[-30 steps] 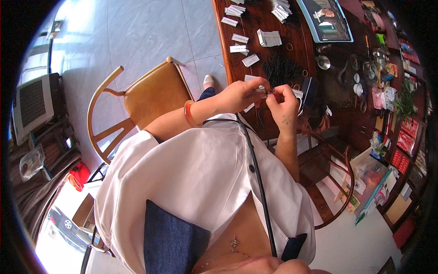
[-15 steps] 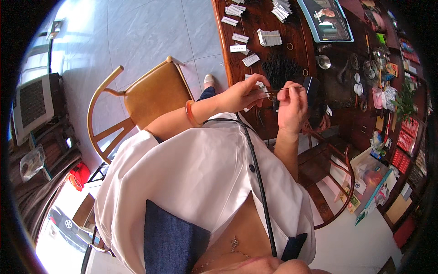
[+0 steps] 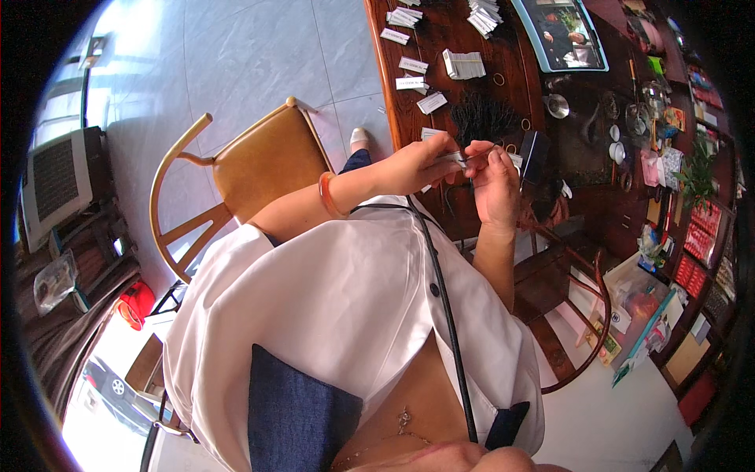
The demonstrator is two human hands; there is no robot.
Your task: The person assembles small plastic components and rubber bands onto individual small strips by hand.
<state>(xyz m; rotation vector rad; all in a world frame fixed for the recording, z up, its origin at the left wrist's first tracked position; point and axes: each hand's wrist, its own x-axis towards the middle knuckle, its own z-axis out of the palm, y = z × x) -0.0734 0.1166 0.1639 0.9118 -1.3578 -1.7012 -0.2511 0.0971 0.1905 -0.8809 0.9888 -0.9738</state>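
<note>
My left hand (image 3: 429,164) is closed on a small white tag (image 3: 451,158), pinched between thumb and fingers. Fingertips of my right hand (image 3: 495,187) are pressed together close beside it, holding a thin black cord that is mostly hidden by the fingers. Just beyond both hands, a tangled heap of black cords (image 3: 481,116) lies on the dark wooden table (image 3: 440,39). White printed tags (image 3: 432,103) lie along the table's left edge, and a neat stack of white tags (image 3: 464,65) stands farther in.
A tablet (image 3: 562,35) stands at the far side. Near my right hand is a dark box (image 3: 535,157). Thin rings (image 3: 499,79) lie by the cords. A tan-seated chair (image 3: 271,161) stands left, a dark wooden chair (image 3: 578,315) right. Shelves (image 3: 700,244) line the right.
My right hand has moved left, its fingertips now almost meeting my left hand; the cord stretched between them before has shortened from view. The tablet's picture has changed.
</note>
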